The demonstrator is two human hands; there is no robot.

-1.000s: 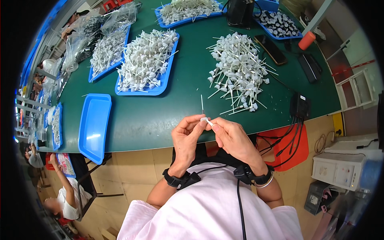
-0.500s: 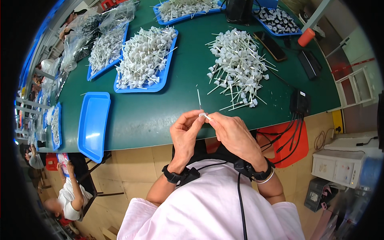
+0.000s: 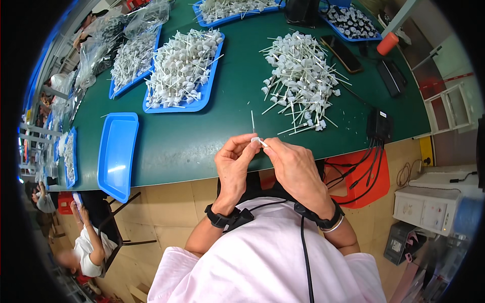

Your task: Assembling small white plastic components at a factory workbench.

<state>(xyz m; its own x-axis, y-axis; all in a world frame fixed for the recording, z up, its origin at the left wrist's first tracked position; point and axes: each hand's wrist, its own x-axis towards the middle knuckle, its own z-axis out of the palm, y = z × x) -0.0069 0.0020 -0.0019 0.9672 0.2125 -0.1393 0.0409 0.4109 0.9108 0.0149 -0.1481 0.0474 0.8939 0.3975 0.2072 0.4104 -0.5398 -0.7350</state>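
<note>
Close together at the table's near edge, my left hand (image 3: 232,160) and my right hand (image 3: 299,165) meet at a small white plastic piece (image 3: 256,140). My left thumb and forefinger pinch its rounded head. The right fingertips grip a short white stem-like end at its right side. A thin pale stick (image 3: 253,121) points away from the left fingertips; whether it is held or lies on the table I cannot tell. Beyond my hands lies a loose pile of white stemmed plastic pieces (image 3: 300,70) on the green table (image 3: 230,91).
Blue trays (image 3: 197,104) of similar pieces stand at the back left, near a bare blue tray (image 3: 116,161). A phone (image 3: 341,53), a red cylinder (image 3: 387,44) and a black cable box (image 3: 379,124) lie right. Another person (image 3: 91,247) sits at lower left.
My hands stay together on the white piece, with the right fingers slightly shifted around it. The table and its trays appear a little higher in the view.
</note>
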